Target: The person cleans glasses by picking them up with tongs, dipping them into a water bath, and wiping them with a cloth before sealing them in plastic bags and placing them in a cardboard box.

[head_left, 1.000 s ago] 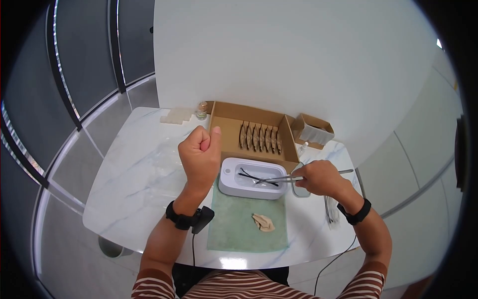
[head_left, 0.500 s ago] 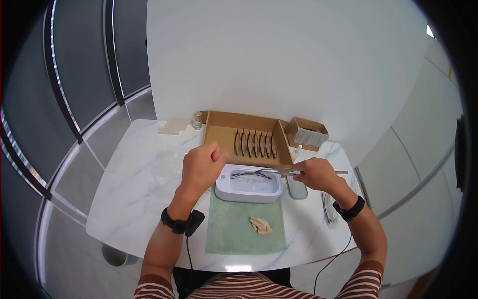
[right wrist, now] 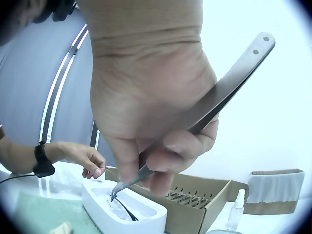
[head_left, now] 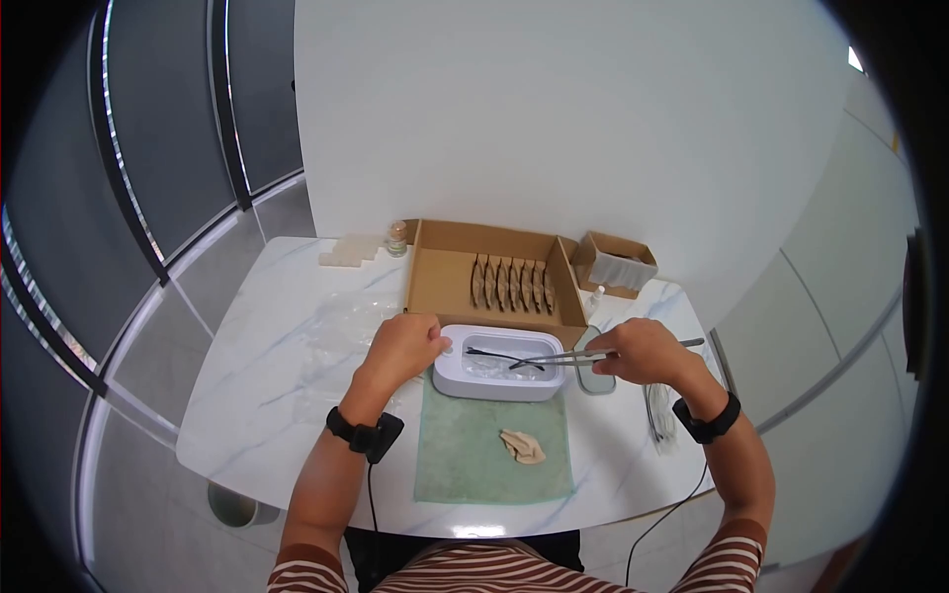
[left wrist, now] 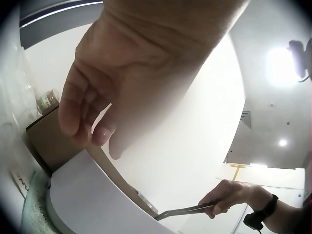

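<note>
A white ultrasonic cleaner (head_left: pixel 499 390) stands with its basin uncovered, clear liquid inside. In the basin lies a pair of dark, thin-framed glasses (head_left: pixel 491 354). My right hand (head_left: pixel 641 352) pinches long metal tweezers (right wrist: pixel 233 80), whose bent tips reach into the basin at the glasses. At the cleaner's left end is my left hand (head_left: pixel 403 346), fingertips right by the round button. In the left wrist view its fingers hang loosely curled above the casing, holding nothing.
Behind stands a cardboard tray (head_left: pixel 435 277) with several brown, dark-edged pieces in a row. A smaller box (head_left: pixel 618 265), spray bottle (head_left: pixel 594 299) and glass jar (head_left: pixel 396 239) flank it. A beige cloth (head_left: pixel 522 447) lies on the green mat (head_left: pixel 465 474). Clear plastic bags (head_left: pixel 331 336) lie left.
My left hand has come down from above to the cleaner's button end, its fist loosened. The tweezers have shifted the glasses about inside the basin, and the glasses now lie turned at a slant.
</note>
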A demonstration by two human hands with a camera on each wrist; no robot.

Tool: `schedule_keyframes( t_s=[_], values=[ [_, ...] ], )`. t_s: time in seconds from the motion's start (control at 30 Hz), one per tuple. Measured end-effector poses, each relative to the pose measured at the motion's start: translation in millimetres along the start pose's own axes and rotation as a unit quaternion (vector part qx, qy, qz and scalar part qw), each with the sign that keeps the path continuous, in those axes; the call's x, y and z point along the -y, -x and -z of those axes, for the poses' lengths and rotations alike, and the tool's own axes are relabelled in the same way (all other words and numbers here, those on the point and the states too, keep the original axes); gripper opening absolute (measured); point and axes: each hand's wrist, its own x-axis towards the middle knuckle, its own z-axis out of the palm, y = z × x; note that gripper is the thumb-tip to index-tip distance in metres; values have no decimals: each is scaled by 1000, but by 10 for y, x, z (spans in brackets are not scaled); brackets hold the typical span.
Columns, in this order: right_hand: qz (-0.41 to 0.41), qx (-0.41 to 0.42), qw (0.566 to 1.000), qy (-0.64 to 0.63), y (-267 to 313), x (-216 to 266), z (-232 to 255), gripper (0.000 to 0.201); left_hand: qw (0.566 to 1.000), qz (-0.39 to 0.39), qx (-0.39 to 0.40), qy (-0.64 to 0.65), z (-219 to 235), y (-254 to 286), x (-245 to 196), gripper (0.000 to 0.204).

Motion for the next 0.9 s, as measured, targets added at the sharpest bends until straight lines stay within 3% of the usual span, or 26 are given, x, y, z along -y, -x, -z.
schedule_keyframes(
  t_s=[0.03, 0.1, 0.23, 0.3, 0.57, 0.63, 0.9],
  values=[
    [-1, 1, 1000, 0, -4, -25, -6, 26, 1000, 10, 13, 3, 6, 1, -24, 26],
    [10, -76, 997, -26, -34, -88, -39, 27, 1000, 15, 18, 1, -1, 6, -50, 26],
    [-7, -105, 994, -35, -154, -81, -152, 29, 998, 34, 46, -14, -28, -10, -86, 26],
    [-32, -42, 999, 10, -185, -61, -178, 30, 998, 30, 51, -25, -42, -20, -96, 26],
    [-2, 43, 999, -16, -121, -8, -111, 29, 996, 27, 75, -33, -64, -46, -50, 26],
    [1, 66, 998, -15, -114, 10, -132, 28, 998, 7, 49, -28, -89, -47, -28, 27],
    [-14, -49, 999, -11, -101, 35, -495, 31, 997, 19, 59, -37, -65, -36, -75, 25]
  ],
)
